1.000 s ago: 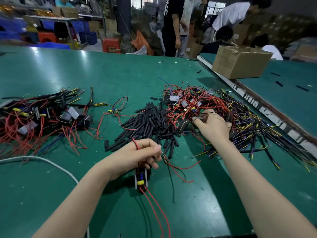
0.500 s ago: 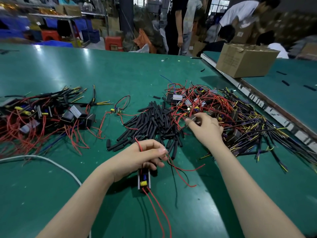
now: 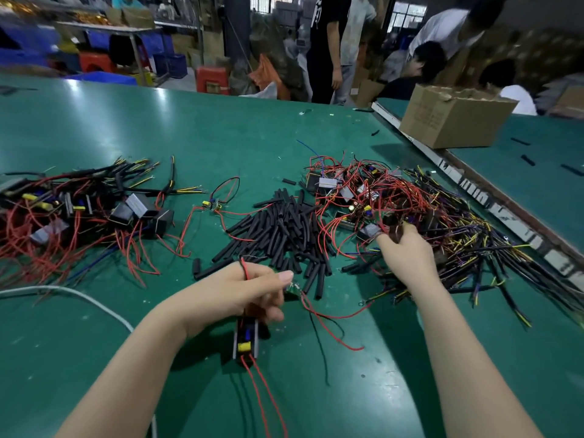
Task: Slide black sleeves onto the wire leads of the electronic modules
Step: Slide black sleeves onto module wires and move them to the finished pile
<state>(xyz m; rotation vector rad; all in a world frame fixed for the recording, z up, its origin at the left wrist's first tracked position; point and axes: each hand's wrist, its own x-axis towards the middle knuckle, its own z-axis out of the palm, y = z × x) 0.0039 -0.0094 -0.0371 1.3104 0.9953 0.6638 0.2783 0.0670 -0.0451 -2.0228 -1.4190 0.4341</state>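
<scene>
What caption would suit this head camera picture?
Left hand grips a module while right hand reaches into tangled wired modules beside loose black sleeves.

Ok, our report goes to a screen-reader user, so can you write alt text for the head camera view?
On a green worktable, the person's left hand grips a small black electronic module with red wire leads, while the right hand reaches into a tangled pile of red-wired modules. A heap of short black tubular sleeves lies between them.
</scene>
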